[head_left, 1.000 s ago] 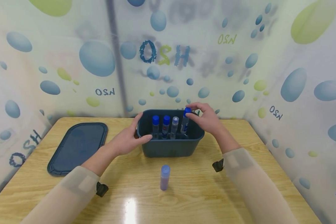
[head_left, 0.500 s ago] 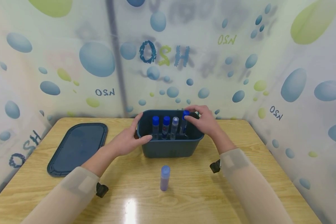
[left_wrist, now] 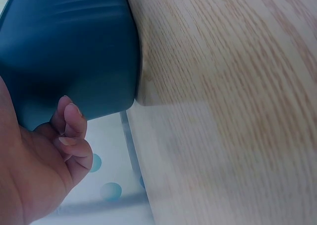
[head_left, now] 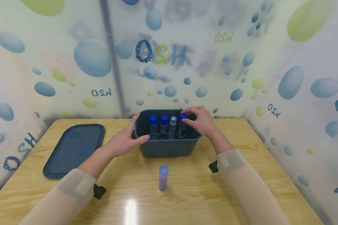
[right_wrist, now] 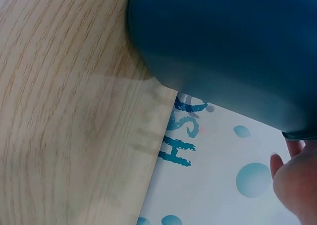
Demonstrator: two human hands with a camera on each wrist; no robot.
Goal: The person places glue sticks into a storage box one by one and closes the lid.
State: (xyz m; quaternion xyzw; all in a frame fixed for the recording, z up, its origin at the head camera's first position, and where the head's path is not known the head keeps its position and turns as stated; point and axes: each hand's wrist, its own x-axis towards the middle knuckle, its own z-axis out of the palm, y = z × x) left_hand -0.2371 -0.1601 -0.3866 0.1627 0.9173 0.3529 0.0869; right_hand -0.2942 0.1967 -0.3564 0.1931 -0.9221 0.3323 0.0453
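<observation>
Inside the bin, the right hand pinches a blue-capped tube by its cap; the left hand grips the bin's end. Tube judged light, stiff, slick; cap preferred hold.

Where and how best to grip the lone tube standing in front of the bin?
Probably round the tube's body, just under the cap, from the right: it looks upright and slim, with bare table there; the bin stands behind.
</observation>
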